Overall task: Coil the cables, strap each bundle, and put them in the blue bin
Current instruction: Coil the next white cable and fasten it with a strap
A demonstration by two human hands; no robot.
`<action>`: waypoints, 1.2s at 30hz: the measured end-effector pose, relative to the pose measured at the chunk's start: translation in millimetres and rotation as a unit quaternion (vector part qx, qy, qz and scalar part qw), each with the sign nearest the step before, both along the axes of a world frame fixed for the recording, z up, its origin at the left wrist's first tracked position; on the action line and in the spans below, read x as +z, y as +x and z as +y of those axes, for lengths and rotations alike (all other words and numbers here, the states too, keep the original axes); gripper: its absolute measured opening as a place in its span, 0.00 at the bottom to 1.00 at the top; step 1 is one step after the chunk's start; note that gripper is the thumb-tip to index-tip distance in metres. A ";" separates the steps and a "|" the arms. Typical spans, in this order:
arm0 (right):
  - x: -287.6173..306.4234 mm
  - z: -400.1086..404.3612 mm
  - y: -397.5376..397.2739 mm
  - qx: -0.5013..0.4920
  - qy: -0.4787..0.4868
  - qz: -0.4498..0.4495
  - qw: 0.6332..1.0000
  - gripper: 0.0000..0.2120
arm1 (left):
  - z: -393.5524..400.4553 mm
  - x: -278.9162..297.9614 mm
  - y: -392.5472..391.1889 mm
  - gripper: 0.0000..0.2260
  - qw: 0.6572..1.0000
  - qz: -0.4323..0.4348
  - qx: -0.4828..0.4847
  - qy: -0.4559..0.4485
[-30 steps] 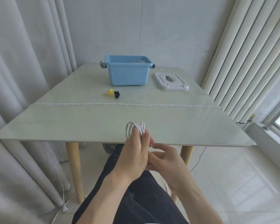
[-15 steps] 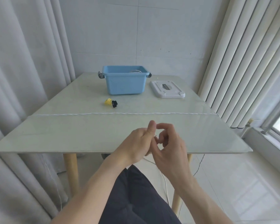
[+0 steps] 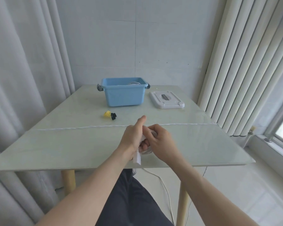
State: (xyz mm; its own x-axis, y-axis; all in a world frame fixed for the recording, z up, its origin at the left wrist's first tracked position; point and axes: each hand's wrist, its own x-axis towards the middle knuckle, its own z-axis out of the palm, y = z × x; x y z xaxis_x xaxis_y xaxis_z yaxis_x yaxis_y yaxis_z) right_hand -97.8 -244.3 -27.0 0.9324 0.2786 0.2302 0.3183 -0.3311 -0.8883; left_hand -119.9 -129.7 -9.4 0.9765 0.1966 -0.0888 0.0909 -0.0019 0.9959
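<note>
My left hand point(image 3: 132, 139) and my right hand point(image 3: 160, 141) meet over the near half of the table point(image 3: 55, 147). Between them is a white coiled cable point(image 3: 146, 151), mostly hidden by the fingers. The left hand grips the coil with its index finger pointing up. The right hand's fingers curl onto the same bundle. A white strap end point(image 3: 137, 158) hangs below the left hand. A loose cable tail point(image 3: 166, 190) drops to the floor. The blue bin point(image 3: 124, 95) stands at the back with something pale inside.
A white lid point(image 3: 167, 100) lies right of the bin. A small yellow and black object point(image 3: 110, 115) sits in front of the bin. A thin white line point(image 3: 88, 127) crosses the table's middle. Curtains hang left, vertical blinds right.
Both hands moved forward and up from below the table edge to above the tabletop. The coil, plainly visible a second ago, is now mostly covered, and a strap end shows below the left hand.
</note>
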 end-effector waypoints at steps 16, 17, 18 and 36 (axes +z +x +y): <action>18.3 9.6 83.7 0.052 0.156 0.205 0.965 0.14 | 35.7 -8.4 50.4 0.27 0.999 -0.039 -0.027 -0.011; 24.0 7.0 86.4 0.079 0.152 0.220 0.960 0.14 | 37.0 -7.7 53.7 0.24 0.998 -0.058 -0.029 0.020; 28.1 5.1 90.9 0.100 0.148 0.232 0.956 0.13 | 39.2 -6.4 57.4 0.20 0.996 -0.073 -0.023 0.041; 29.8 113.7 151.4 0.235 0.213 0.159 0.935 0.06 | 154.2 43.0 119.7 0.18 0.954 -0.020 -0.121 0.275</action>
State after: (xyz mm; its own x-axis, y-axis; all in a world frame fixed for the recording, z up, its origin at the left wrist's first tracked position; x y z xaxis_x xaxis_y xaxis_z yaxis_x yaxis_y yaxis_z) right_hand 53.6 -130.5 2.8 0.7699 0.6213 0.1457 0.0367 0.1847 -0.9821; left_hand -0.3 24.5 33.6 0.9996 -0.0294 0.0009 -0.0167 -0.5403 0.8413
